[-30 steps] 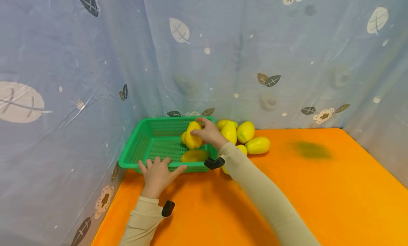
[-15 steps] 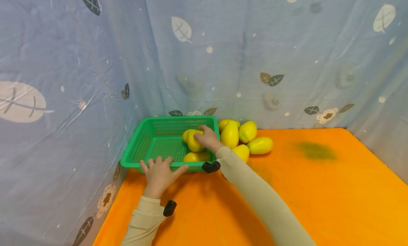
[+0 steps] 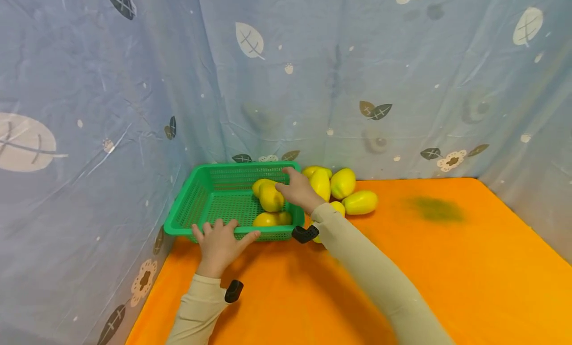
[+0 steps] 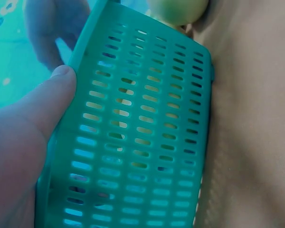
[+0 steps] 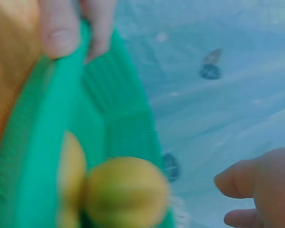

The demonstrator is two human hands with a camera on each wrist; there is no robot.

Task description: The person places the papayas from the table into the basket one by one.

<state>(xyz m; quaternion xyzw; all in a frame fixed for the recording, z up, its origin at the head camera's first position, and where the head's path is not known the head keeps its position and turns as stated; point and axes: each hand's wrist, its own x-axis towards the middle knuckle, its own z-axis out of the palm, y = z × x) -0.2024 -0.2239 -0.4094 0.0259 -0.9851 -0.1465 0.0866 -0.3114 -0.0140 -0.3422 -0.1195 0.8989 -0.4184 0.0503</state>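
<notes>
A green plastic basket (image 3: 198,198) with slotted walls stands at the left of the table. My left hand (image 3: 220,248) grips its near rim, thumb outside and fingers reaching over the inside. Several oblong yellow fruits lie in the right part of the basket; one large fruit (image 3: 271,197) leans against another behind it, and a third fruit (image 3: 266,219) lies by the near wall. Above the basket's right side is my right hand (image 3: 300,190), thumb and fingers apart with nothing between them. The right wrist view shows a gap between this hand (image 5: 268,185) and the fruit (image 5: 126,192).
Several more yellow fruits, among them one pointed fruit (image 3: 361,202) and one rounder fruit (image 3: 343,183), lie right of the basket, partly behind my right forearm. The table has an orange cover (image 3: 469,265). A blue patterned curtain (image 3: 339,77) closes off the back and sides.
My right hand has lowered a yellow fruit onto the others in the basket, let it go and drawn slightly up and right. The left hand has stayed on the rim.
</notes>
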